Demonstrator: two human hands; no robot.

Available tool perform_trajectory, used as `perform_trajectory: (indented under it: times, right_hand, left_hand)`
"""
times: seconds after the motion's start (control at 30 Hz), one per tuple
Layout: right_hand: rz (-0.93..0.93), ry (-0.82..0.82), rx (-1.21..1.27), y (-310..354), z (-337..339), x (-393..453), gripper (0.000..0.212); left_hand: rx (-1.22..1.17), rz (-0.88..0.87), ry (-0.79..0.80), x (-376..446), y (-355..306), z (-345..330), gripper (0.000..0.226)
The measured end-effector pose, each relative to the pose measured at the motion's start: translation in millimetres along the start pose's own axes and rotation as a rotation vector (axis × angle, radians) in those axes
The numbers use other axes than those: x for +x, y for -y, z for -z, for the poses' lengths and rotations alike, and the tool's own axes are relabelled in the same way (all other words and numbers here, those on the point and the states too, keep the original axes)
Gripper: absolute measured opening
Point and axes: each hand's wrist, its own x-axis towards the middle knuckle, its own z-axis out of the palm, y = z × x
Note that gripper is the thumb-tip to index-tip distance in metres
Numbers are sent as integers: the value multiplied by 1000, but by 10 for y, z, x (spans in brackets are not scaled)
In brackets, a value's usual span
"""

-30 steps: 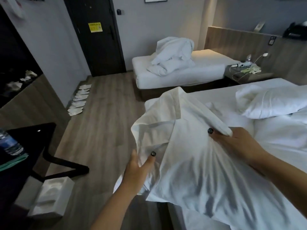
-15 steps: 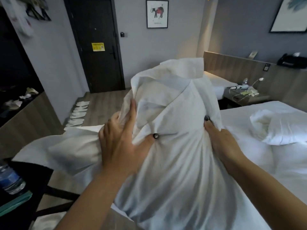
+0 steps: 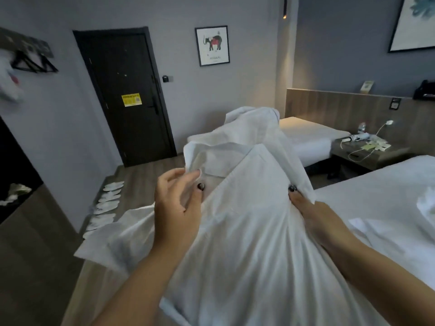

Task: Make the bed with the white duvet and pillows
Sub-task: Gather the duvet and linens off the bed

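Note:
I hold a white pillowcase (image 3: 247, 231) upright in front of me, over the near bed's left edge. Its open end with a folded inner flap is on top. My left hand (image 3: 179, 205) pinches the flap's left corner between thumb and fingers. My right hand (image 3: 313, 217) grips the right side edge, thumb in front and fingers hidden behind the cloth. A loose fold of it hangs out to the left. The near bed (image 3: 376, 196) with its white bedding lies to the right, a crumpled white pillow (image 3: 427, 203) at the frame edge.
A second bed (image 3: 310, 140) stands behind, partly hidden by the pillowcase. Between the beds is a nightstand (image 3: 367, 156) with cables and papers. White slippers (image 3: 106, 203) line the left wall on the wood floor. A dark door (image 3: 127, 95) is at the back.
I have raised the pillowcase from bed height to chest height. My left hand shifted from lying flat on the cloth up to pinching the flap corner. My right hand kept its hold.

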Motion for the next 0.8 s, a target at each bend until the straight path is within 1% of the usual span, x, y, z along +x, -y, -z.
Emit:
perform_trajectory:
  times: [0.1, 0.17, 0.23, 0.33, 0.4, 0.47, 0.53, 0.6, 0.67, 0.73, 0.8]
  right_hand:
    - [31, 25, -3, 308, -337, 487, 35]
    - [68, 25, -4, 461, -567, 863, 35]
    - [105, 21, 3, 607, -796, 1239, 35]
    - [159, -4, -13, 747, -1142, 1849, 32]
    - [168, -27, -15, 800, -1389, 2254, 33]
    - [138, -59, 19, 848, -1609, 2690, 35]
    - [119, -89, 25, 912, -1807, 3076, 36]
    - [82, -140, 27, 959, -1944, 3485, 42]
    - [24, -195, 59, 941, -2012, 3850, 44]
    - [-10, -255, 98, 906, -2044, 4222, 44]
    - [-35, -312, 130, 873, -2042, 4623, 43]
  left_hand:
    - [-42, -1, -77, 493, 353, -162, 32]
    - [-38, -27, -116, 812, 670, -277, 23]
    - [-6, -76, -123, 1154, 1055, -393, 15]
    - [82, -224, -131, 1678, 1721, -596, 20]
    - [135, -308, -128, 2041, 2147, -756, 18]
    - [176, -353, -114, 2459, 2549, -967, 15]
    - [202, -434, -97, 2891, 2884, -1200, 12]
    - [235, -540, -89, 3351, 3155, -1467, 8]
    - [251, -601, -98, 3721, 3354, -1755, 7]
    - [226, -616, -88, 4041, 3543, -2117, 10]
    - [186, -595, -37, 4349, 3737, -2562, 12]
